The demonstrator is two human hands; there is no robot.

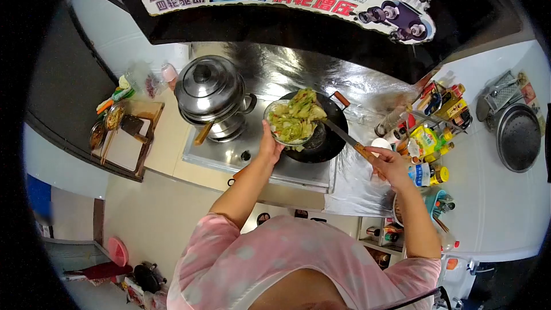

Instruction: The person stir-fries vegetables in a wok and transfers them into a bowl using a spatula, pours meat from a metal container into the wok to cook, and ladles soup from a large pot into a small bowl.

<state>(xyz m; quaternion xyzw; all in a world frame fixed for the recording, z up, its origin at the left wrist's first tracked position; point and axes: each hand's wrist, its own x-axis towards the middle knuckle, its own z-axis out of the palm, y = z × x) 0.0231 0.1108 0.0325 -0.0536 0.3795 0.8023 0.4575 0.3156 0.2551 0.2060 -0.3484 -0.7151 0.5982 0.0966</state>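
My left hand [270,144] is closed on the near-left rim of a clear glass bowl [294,143], tilted over the left side of the black wok [336,146]. Cooked chopped cabbage [288,121] fills the bowl and heaps above its far rim. My right hand [390,167] grips the wooden handle of a spatula [344,134], whose metal shaft slants up-left over the wok. The spatula's blade is hidden under a heap of cabbage at the bowl's edge. Some bits of cabbage lie on the wok's near-left side.
A lidded steel steamer pot [211,89] stands left on the stove [258,163]. Seasoning bottles [427,173] crowd the right side. Further left, a cutting board [123,155] lies near plates of food [113,117]. The black range hood [241,26] hangs above.
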